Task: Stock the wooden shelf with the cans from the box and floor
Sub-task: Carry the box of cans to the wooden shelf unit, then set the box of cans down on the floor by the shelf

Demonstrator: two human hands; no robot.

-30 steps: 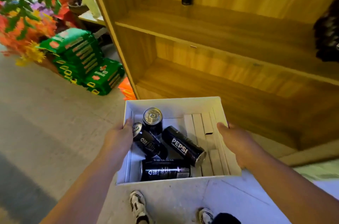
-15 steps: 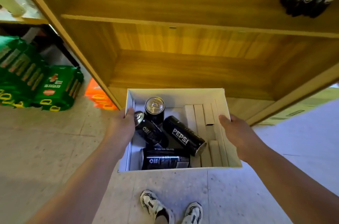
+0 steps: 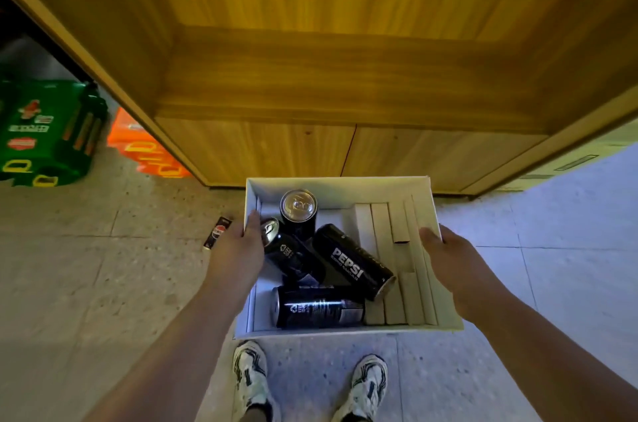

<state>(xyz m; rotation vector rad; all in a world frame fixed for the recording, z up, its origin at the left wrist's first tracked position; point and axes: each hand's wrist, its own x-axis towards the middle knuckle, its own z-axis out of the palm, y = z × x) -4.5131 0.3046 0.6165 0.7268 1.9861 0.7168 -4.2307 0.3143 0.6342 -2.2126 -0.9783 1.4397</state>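
I hold a white cardboard box [image 3: 338,185] over the floor in front of the wooden shelf [image 3: 345,83]. My left hand [image 3: 238,252] grips its left wall and my right hand [image 3: 448,259] grips its right wall. Inside lie several black Pepsi cans: one upright [image 3: 298,211], one leaning by my left thumb [image 3: 293,255], one with the logo up [image 3: 352,264], one on its side at the front [image 3: 317,307]. Another black can [image 3: 217,231] lies on the floor left of the box. The shelf's bottom board is bare.
Cardboard divider strips [image 3: 397,249] fill the box's right side. Green drink packs [image 3: 45,131] and orange packs [image 3: 145,145] sit on the floor at left of the shelf. My two shoes [image 3: 307,383] stand just under the box. Pale tiled floor stretches on both sides.
The view has tipped down and moved closer to the shelf's bottom compartment; upper shelves and their cans left the frame. A can on the floor has come into view. Both hands keep their hold on the box.
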